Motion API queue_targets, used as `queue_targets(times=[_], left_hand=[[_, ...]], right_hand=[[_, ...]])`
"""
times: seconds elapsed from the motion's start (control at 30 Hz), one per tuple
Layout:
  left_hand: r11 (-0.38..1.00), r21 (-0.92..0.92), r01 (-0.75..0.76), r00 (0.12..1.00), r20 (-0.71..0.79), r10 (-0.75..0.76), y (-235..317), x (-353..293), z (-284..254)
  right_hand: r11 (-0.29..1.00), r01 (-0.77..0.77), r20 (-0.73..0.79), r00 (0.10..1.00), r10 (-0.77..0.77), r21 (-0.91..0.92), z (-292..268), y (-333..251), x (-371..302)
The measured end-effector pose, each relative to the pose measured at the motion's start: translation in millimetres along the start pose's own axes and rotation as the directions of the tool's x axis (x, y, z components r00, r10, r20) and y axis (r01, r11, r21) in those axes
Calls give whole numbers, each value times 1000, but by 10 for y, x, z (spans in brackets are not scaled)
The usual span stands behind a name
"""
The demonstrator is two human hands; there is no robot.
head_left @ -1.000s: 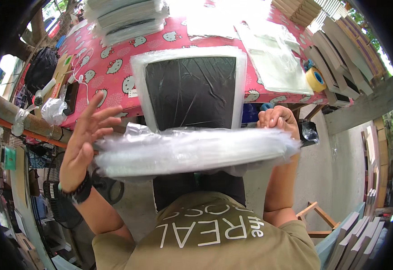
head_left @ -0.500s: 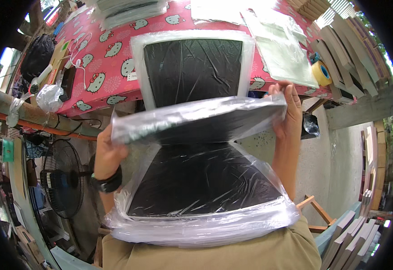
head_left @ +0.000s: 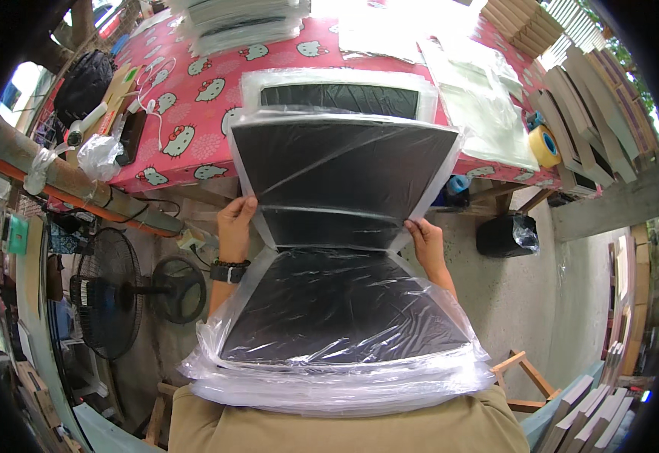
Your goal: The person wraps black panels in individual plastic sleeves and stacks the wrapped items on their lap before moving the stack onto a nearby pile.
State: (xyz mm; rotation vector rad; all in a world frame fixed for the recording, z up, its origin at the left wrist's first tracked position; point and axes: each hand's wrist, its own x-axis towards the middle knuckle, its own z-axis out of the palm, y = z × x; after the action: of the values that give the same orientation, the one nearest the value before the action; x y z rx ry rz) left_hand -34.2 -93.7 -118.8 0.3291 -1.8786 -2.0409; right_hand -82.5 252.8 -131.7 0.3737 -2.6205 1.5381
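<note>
A flat black panel with a white border (head_left: 352,155), wrapped in clear plastic, stands tilted up in front of me. My left hand (head_left: 235,226) is closed on its lower left edge, and a dark band circles that wrist. At the lower right edge, my right hand (head_left: 426,241) pinches the wrap and border between thumb and fingers. On my lap lies a stack of similar plastic-wrapped panels (head_left: 344,309), its top one black. Behind the held panel, another wrapped panel (head_left: 337,98) rests on the table, partly hidden.
A pink cartoon-patterned cloth covers the table (head_left: 194,128). On it are a stack of wrapped panels (head_left: 246,26), clear plastic sleeves (head_left: 480,113) and a yellow tape roll (head_left: 544,145). A black fan (head_left: 107,294) stands at left; boards (head_left: 571,113) lean at right.
The held panel has swung from nearly flat to tilted upright, its black face now toward me. Both hands have moved inward and lower along its edges.
</note>
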Motion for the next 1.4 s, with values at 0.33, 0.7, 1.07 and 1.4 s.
queue_targets(times=[0.33,0.7,1.07,1.4], left_hand=[[945,-250,-212,888,355,293,1140,-2,129],[997,-71,-20,791,609,60,1694,27,32],[998,-53,40,827,562,-4,1767,-166,-8],[871,-491,31,937,317,146,1482,209,177]], right_hand=[[727,61,-3,997,-81,684,-435,-797,170],[697,48,45,993,-113,715,-646,-797,44],[725,114,210,916,-341,679,-767,-744,28],[613,-134,-9,974,224,779,-588,-445,214]])
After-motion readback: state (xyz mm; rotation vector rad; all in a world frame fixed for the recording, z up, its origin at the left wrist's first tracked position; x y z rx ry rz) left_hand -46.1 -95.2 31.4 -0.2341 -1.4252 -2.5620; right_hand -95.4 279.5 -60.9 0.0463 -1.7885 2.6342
